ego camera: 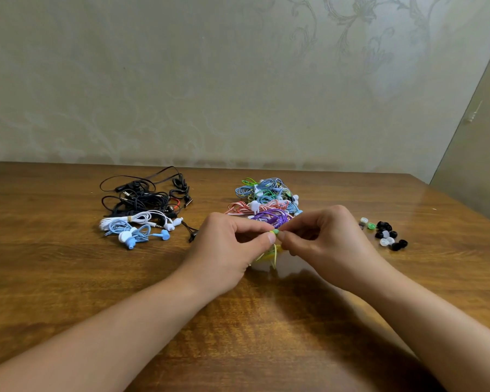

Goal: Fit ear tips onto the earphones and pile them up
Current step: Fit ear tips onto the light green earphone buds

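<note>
My left hand (227, 250) and my right hand (326, 241) meet fingertip to fingertip above the middle of the wooden table (68, 278). Between them sits a small green ear tip (275, 232), pinched by my right thumb and forefinger. My left hand grips a yellow-green earphone whose cable (270, 254) hangs down under the fingers; the bud itself is mostly hidden. Behind my hands lies a pile of coloured earphones (266, 200): blue, green, pink and purple. A second pile of black, white and light-blue earphones (145, 207) lies to the left. Loose ear tips (385, 234), black, clear and green, lie at the right.
A patterned wall stands close behind the table's far edge (238, 166). The table's right corner (425, 182) lies near a plain wall panel. Bare wood stretches along the near side, under and between my forearms.
</note>
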